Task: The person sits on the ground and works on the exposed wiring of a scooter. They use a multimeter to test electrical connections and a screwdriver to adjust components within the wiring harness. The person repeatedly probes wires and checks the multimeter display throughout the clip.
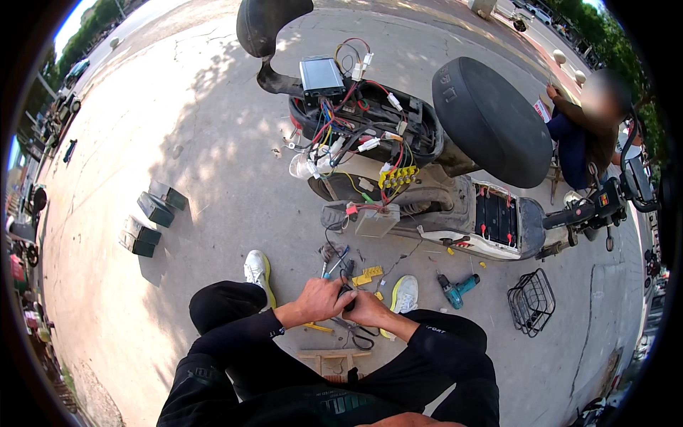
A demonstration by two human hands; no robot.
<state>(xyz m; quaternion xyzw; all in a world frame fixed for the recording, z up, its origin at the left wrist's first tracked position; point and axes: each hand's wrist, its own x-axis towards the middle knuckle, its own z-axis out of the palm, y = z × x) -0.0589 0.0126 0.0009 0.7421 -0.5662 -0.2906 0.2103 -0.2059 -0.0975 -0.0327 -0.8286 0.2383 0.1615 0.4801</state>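
Observation:
My left hand [318,300] and my right hand [376,312] meet between my knees, both with fingers closed around a small black object [348,290]. My fingers cover most of it, so I cannot tell its kind. Just beyond lie blue-handled tools [336,262] and yellow pieces [367,276] on the concrete. Under my hands is a pair of dark-handled scissors or pliers [361,340]. Ahead stands an opened electric scooter [441,192], its seat [491,121] tipped up. Loose coloured wires, a silver controller box [321,75] and a yellow terminal strip [398,177] show at its rear.
A teal cordless drill [458,290] lies right of my right shoe [405,294]. Farther right is a black wire basket [531,302]. Several dark battery blocks [155,209] stand at the left. Another person [587,135] sits beyond the scooter. A low wooden stool [333,354] is below my hands.

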